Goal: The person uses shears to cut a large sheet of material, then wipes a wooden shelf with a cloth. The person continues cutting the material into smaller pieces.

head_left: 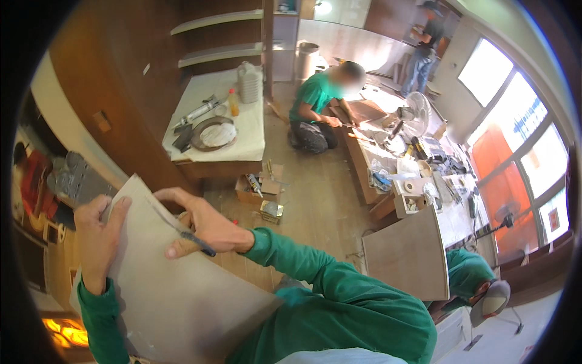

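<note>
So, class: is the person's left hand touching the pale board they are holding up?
Touching. The head view shows the left hand gripping the pale board at its upper left edge, its fingers wrapped over the face with no gap.

Both hands (100,233) (203,224) grip pale board (182,291) — pencil (188,233) held.

In the upper middle of the frame a cloth-covered counter (251,142) carries a round tray (212,133), a yellow bottle (233,102) and a white jug (249,82). The wooden floor (315,188) below bears an open cardboard box (257,188) — and a small tin (271,211). At right, a long workbench (458,218) holds a tape roll (409,186) and scattered tools.
</note>
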Action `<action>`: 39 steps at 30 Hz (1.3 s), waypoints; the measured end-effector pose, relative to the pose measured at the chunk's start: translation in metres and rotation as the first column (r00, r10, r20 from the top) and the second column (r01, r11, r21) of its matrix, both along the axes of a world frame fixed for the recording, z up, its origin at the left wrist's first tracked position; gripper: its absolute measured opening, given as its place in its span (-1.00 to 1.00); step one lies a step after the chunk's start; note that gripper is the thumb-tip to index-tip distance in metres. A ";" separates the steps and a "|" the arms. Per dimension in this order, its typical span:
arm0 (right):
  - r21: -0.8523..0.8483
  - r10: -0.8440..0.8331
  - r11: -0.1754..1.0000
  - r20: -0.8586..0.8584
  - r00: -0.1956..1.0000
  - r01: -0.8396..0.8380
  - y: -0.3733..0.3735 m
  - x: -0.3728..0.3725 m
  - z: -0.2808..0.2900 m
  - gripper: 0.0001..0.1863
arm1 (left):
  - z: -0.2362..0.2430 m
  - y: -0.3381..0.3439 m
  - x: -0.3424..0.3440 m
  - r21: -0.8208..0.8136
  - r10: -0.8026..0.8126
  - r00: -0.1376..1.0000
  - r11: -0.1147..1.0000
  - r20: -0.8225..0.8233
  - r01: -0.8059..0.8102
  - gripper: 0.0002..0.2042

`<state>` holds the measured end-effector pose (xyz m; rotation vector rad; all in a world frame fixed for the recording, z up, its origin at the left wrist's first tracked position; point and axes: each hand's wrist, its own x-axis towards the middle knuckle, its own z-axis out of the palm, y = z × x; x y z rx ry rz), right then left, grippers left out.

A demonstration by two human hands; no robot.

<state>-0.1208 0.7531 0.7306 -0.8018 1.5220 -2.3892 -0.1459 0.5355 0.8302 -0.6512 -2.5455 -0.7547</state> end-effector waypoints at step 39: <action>0.110 -0.034 0.993 0.050 0.998 0.029 -0.023 0.007 -0.001 -0.13 | 0.004 -0.012 0.019 -0.162 0.092 0.989 0.981 -0.117 -0.110 -0.71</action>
